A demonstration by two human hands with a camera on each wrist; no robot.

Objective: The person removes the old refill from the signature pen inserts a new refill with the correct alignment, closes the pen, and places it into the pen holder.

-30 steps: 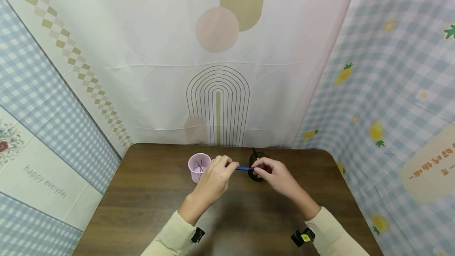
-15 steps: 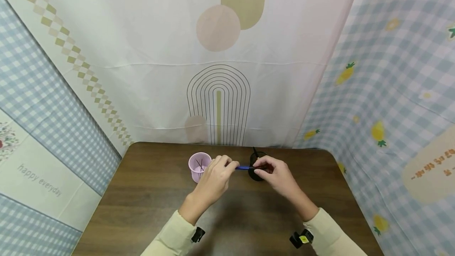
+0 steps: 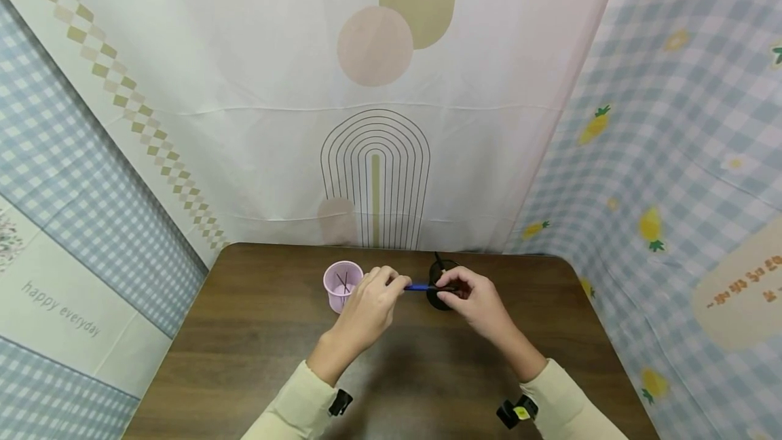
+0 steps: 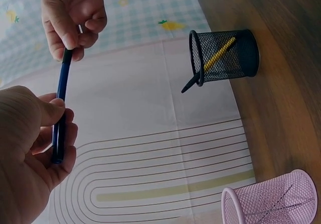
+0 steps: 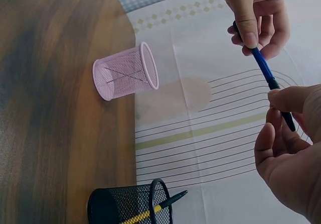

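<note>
A blue pen (image 3: pixel 418 288) with a black end is held level between both hands, above the table. My left hand (image 3: pixel 371 299) grips its blue barrel, fingers curled round it; in the left wrist view the rear end shows past those fingers. My right hand (image 3: pixel 475 299) pinches the black end between thumb and fingers, and a tapered dark tip pokes out beyond the thumb in the right wrist view. Behind the right hand stands a black mesh pen cup (image 4: pixel 220 56) holding a yellow-and-black pencil-like stick (image 4: pixel 216 56). Left of the left hand is a pink mesh cup (image 5: pixel 120 72).
Both cups stand upright near the back of the brown wooden table (image 3: pixel 256 331). Crossing dark lines (image 5: pixel 125 75) show on the pink cup. A printed white cloth (image 3: pixel 275 155) hangs behind the table, with blue checked cloth (image 3: pixel 641 175) at the sides.
My right fingers have shifted slightly right along the pen, and more of its black end now shows at them. My left hand stays in place, still gripping the barrel.
</note>
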